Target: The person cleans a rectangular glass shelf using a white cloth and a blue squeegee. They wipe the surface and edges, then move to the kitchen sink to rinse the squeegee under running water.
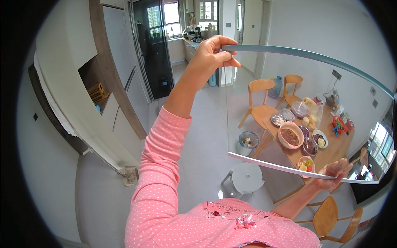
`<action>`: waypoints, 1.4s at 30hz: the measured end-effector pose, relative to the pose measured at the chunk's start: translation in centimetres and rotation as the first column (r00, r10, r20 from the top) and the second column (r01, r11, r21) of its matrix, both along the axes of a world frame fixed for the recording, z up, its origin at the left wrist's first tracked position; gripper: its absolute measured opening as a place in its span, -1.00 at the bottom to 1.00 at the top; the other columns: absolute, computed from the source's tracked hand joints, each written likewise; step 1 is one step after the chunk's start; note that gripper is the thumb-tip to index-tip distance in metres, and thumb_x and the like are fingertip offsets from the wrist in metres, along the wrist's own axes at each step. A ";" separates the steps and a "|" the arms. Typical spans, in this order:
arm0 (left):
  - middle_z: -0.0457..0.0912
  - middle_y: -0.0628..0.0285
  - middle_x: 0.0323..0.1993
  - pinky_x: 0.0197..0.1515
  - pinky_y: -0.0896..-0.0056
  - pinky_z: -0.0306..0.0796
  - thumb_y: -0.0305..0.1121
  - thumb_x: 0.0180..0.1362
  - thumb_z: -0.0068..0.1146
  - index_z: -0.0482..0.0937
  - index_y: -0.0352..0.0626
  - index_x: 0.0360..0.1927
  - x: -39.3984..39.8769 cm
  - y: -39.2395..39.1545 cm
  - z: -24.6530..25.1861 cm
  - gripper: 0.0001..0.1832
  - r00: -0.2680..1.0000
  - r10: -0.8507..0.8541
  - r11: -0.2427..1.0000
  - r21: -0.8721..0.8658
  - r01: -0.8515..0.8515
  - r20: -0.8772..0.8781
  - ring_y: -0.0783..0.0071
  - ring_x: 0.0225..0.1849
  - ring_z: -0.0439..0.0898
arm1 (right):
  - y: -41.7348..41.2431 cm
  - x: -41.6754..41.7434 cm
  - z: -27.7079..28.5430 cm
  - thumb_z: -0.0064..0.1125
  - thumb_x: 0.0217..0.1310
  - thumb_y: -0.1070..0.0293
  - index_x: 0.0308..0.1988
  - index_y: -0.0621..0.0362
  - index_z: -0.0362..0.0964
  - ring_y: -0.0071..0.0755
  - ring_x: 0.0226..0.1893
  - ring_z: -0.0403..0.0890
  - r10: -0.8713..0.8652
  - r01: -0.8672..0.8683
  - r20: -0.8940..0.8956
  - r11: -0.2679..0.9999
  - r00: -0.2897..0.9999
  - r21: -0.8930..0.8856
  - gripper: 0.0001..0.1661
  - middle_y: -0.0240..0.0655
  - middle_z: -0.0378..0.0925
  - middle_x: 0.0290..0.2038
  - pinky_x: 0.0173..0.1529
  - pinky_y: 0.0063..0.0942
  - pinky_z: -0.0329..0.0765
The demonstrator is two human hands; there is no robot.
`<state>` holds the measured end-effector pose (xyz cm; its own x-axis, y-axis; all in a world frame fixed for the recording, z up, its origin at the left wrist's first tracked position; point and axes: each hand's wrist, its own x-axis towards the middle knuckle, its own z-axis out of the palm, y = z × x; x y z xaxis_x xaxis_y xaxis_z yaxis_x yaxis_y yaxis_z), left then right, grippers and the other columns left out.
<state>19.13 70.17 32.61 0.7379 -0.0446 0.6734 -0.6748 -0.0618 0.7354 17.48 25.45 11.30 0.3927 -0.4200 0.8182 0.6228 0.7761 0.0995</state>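
Observation:
A large clear panel [248, 108] with a grey trim strip along its upper edge and a white strip along its lower edge is held up at the right. My left hand [221, 51] pinches the grey strip at its left end, arm raised in a pink dotted sleeve. Lower right, my right hand [335, 173] holds the white strip, its fingers seen partly through the panel. Behind the panel, a wooden table [336, 148] bears a pink bowl of brown food [290, 135], a bowl of cut fruit [306, 166], a red basket [338, 124] and several covered bowls.
A grey plastic stool [247, 178] stands before me, with a lined waste bin [248, 142] beyond it. Wooden chairs [262, 88] surround the table. At left are a flat mop [130, 176] and tall cabinets [111, 114]. A dark glass sliding door [153, 55] borders the kitchen.

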 end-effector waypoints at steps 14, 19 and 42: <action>0.49 0.17 -0.41 -0.27 0.40 0.57 -0.48 0.03 0.20 0.28 -0.25 -0.14 0.0 -3.9 0.2 -0.63 0.973 0.216 0.972 -0.072 -0.222 -0.080 0.50 -0.54 0.56 | -0.5 -0.3 -1.4 -0.14 0.35 0.30 0.27 0.19 0.08 -0.14 0.00 0.54 -0.148 0.169 -0.179 0.980 0.973 0.109 -0.45 0.04 0.45 0.03 -0.03 -0.31 0.59; 0.53 0.13 -0.38 -0.22 0.34 0.58 -0.55 0.09 0.03 0.32 -0.32 -0.10 0.3 -2.4 -1.3 -0.71 0.998 -0.026 0.945 -0.327 0.004 -0.062 0.44 -0.52 0.59 | -0.6 -0.7 -0.8 -0.05 0.29 0.40 0.24 0.24 0.15 -0.03 0.13 0.43 0.011 -0.011 0.022 1.000 1.000 0.004 -0.46 0.09 0.34 0.13 0.11 -0.21 0.52; 0.49 0.19 -0.36 -0.34 0.49 0.46 -0.47 0.02 0.21 0.33 -0.24 -0.15 -0.2 -1.9 -1.7 -0.65 0.996 0.053 0.960 -0.272 -0.071 -0.074 0.50 -0.46 0.55 | -0.2 -1.9 -0.2 0.01 0.27 0.34 0.24 0.19 0.16 -0.21 -0.05 0.58 -0.169 0.196 -0.195 0.972 0.966 0.130 -0.43 -0.04 0.51 -0.02 -0.03 -0.39 0.56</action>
